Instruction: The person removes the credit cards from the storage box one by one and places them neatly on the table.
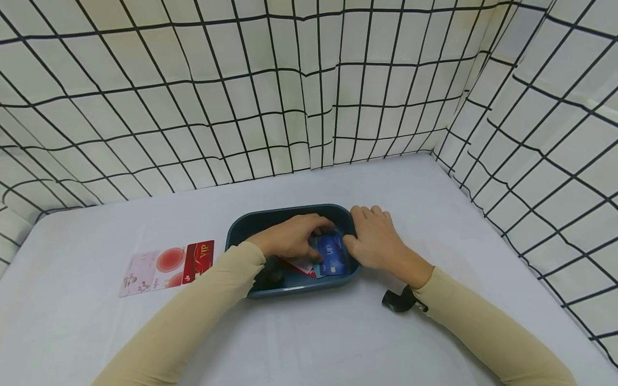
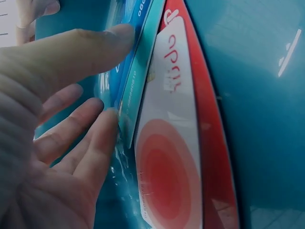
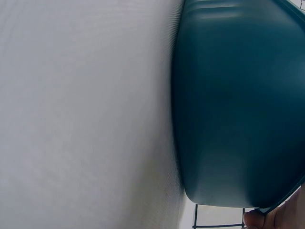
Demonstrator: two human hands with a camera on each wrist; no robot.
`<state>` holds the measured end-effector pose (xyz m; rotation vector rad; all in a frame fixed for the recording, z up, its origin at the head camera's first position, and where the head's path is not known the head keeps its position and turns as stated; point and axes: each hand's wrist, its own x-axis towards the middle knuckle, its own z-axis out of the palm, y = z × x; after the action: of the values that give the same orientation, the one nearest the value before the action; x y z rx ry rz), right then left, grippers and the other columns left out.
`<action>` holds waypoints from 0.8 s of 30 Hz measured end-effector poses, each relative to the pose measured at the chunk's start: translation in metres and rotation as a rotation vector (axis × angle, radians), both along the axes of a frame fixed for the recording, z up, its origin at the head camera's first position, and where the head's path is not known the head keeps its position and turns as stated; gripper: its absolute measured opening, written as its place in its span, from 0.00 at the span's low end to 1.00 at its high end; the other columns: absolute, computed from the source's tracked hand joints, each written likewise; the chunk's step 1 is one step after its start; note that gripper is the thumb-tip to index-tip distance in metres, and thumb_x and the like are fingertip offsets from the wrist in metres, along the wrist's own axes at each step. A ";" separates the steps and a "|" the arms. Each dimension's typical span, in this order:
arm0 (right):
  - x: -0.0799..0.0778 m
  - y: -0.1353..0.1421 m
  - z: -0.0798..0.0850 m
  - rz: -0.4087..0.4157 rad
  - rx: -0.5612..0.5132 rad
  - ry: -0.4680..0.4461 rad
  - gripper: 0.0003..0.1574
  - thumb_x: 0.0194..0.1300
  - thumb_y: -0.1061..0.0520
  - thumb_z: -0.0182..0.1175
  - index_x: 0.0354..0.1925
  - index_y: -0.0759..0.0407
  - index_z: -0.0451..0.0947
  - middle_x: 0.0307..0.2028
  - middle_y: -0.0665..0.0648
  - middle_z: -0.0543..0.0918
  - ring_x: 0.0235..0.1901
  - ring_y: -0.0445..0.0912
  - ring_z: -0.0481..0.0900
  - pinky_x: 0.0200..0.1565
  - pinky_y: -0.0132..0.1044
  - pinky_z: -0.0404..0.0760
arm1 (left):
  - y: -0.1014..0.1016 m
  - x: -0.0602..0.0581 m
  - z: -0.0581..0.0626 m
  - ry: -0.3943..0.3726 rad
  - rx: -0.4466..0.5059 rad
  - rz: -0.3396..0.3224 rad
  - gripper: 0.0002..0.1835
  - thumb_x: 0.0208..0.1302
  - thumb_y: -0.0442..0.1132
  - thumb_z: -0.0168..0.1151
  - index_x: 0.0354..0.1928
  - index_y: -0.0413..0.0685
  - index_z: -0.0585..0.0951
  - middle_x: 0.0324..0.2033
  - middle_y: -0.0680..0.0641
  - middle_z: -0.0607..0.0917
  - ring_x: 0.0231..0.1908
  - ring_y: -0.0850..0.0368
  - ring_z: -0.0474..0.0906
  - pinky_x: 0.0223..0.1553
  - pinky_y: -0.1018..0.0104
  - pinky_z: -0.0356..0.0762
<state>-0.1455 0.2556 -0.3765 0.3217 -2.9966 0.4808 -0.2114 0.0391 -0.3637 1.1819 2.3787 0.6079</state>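
Note:
A dark teal plastic bin (image 1: 289, 291) stands on the white table. Inside it lie a blue VIP card (image 1: 332, 254), a teal card (image 2: 138, 90), a white card with red circles (image 2: 167, 157) and a red card (image 2: 217, 176), overlapping. My left hand (image 1: 292, 236) reaches into the bin, its thumb and fingers spread apart. In the left wrist view its thumb tip touches or overlaps the blue card's edge, and its fingertips are beside the cards. My right hand (image 1: 379, 238) grips the bin's right rim, and the right wrist view shows the bin's outer wall (image 3: 233, 105).
Left of the bin, a pale pink card (image 1: 137, 273), a white card with red circles (image 1: 169, 262) and a red VIP card (image 1: 199, 260) lie in a row. Black wire mesh (image 1: 270, 107) over white cloth borders the table behind and at the right.

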 end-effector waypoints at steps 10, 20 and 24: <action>0.000 -0.001 -0.001 0.003 -0.004 0.006 0.16 0.64 0.49 0.52 0.44 0.58 0.72 0.34 0.56 0.77 0.36 0.52 0.66 0.39 0.41 0.60 | 0.005 0.001 -0.003 -0.017 0.001 0.030 0.40 0.58 0.44 0.79 0.71 0.49 0.72 0.63 0.46 0.81 0.64 0.50 0.79 0.68 0.54 0.79; -0.001 0.000 -0.002 0.012 0.002 0.027 0.15 0.63 0.49 0.52 0.43 0.58 0.71 0.34 0.56 0.77 0.35 0.52 0.66 0.38 0.41 0.60 | 0.010 0.000 -0.005 -0.027 -0.008 -0.007 0.41 0.58 0.42 0.79 0.72 0.49 0.71 0.69 0.47 0.78 0.68 0.49 0.75 0.73 0.53 0.73; 0.000 0.000 -0.002 0.007 0.002 0.023 0.15 0.64 0.49 0.51 0.43 0.58 0.71 0.34 0.56 0.76 0.35 0.52 0.66 0.38 0.41 0.59 | 0.011 0.001 -0.005 -0.046 -0.022 -0.024 0.40 0.59 0.41 0.78 0.73 0.50 0.70 0.69 0.45 0.77 0.69 0.48 0.72 0.74 0.50 0.71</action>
<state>-0.1456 0.2560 -0.3781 0.3359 -2.9749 0.4710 -0.2104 0.0501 -0.3684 1.1728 2.3237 0.5926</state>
